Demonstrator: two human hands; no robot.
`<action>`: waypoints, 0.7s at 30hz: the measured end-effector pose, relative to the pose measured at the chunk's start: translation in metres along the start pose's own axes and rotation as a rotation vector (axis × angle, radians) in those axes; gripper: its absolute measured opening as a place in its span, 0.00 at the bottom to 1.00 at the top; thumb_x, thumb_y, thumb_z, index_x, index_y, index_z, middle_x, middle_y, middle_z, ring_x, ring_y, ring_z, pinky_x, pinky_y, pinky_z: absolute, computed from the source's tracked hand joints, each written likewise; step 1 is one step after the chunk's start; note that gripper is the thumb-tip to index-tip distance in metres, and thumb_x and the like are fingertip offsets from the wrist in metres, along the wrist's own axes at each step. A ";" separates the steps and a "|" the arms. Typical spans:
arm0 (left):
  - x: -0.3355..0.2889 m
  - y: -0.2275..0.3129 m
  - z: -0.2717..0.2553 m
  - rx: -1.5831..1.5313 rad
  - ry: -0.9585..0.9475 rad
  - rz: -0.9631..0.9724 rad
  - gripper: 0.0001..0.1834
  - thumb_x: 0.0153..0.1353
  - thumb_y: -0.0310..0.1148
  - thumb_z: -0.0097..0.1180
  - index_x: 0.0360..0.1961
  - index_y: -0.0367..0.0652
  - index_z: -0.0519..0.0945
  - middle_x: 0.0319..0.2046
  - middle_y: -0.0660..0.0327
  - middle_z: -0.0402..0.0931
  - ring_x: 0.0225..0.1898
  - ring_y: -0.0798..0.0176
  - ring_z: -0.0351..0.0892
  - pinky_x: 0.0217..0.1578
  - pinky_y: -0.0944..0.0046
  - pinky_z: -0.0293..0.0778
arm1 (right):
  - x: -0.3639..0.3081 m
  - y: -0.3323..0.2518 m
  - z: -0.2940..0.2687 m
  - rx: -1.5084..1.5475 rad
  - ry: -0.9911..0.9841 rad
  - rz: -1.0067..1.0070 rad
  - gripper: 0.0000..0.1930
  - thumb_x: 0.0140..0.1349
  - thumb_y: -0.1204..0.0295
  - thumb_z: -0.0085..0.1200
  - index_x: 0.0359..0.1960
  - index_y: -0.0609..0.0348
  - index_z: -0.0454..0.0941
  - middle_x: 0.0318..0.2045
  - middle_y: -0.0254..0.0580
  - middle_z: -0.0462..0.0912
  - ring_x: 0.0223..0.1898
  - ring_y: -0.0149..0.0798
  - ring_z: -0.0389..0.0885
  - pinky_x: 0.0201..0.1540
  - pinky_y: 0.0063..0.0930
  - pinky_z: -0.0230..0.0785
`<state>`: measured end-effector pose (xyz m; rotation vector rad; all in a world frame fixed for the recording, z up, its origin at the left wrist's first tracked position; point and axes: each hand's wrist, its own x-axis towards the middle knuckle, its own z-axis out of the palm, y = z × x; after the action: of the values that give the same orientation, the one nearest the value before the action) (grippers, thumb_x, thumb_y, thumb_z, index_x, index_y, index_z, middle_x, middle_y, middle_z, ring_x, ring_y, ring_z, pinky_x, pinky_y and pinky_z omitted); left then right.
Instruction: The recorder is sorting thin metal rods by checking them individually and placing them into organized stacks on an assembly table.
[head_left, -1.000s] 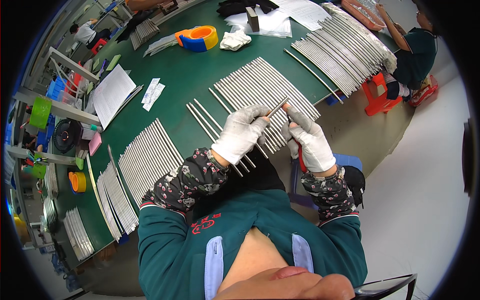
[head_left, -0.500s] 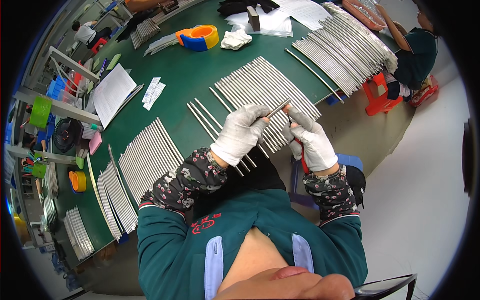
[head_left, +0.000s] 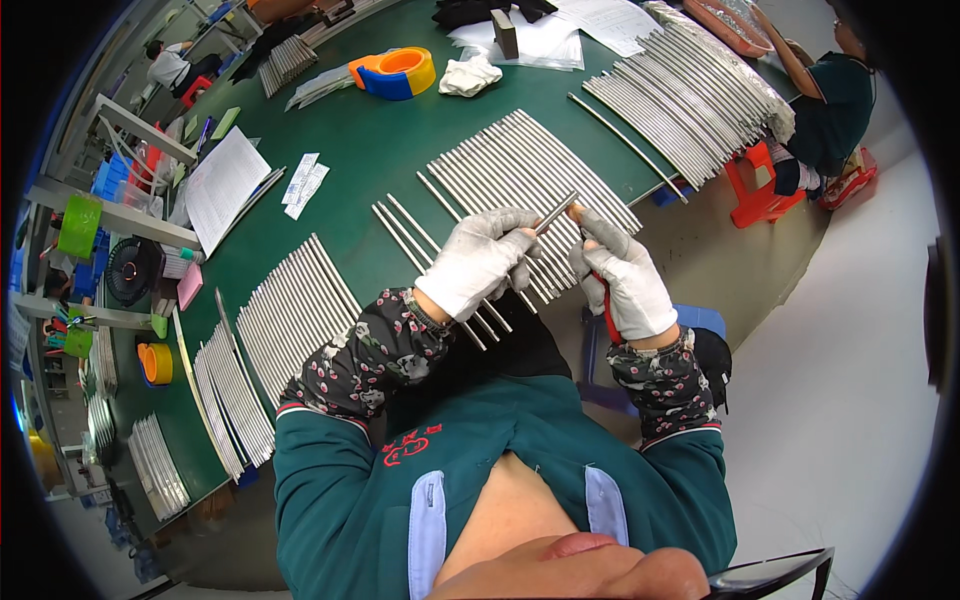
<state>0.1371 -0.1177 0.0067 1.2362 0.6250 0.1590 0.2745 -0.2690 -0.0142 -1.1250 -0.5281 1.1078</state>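
My left hand (head_left: 476, 262), in a pale glove, grips a metal rod (head_left: 556, 213); its end sticks out toward my right hand. With bare fingertips showing from its glove, my right hand (head_left: 628, 282) touches the rod's end. A red-handled tool (head_left: 607, 310) is also wrapped in that right hand's fingers; its working end is hidden. Under both hands lies a row of metal rods (head_left: 520, 165) on the green table (head_left: 350, 150). A few separate rods (head_left: 410, 235) lie just left of that row, partly beneath my left hand.
More rod rows lie to the left (head_left: 300, 310) and at the far right (head_left: 680, 105). A tape roll in a blue-and-orange holder (head_left: 395, 75) and a crumpled white cloth (head_left: 468, 76) stand at the back. Paper sheets (head_left: 228, 185) lie left. A co-worker (head_left: 835, 105) sits at the right.
Both hands have shifted only slightly. The right fingers have closed a little nearer the rod's end, and the rod is tilted slightly more steeply.
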 end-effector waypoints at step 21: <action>0.000 -0.005 0.008 0.244 0.084 0.161 0.13 0.68 0.28 0.52 0.51 0.34 0.76 0.29 0.65 0.76 0.19 0.76 0.72 0.17 0.76 0.66 | -0.004 -0.002 0.001 0.034 -0.004 0.050 0.26 0.69 0.72 0.45 0.69 0.60 0.60 0.28 0.32 0.74 0.17 0.23 0.64 0.18 0.15 0.57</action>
<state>0.1406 -0.1263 0.0031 1.5229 0.6303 0.2765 0.2725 -0.2721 -0.0111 -1.1115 -0.4845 1.1582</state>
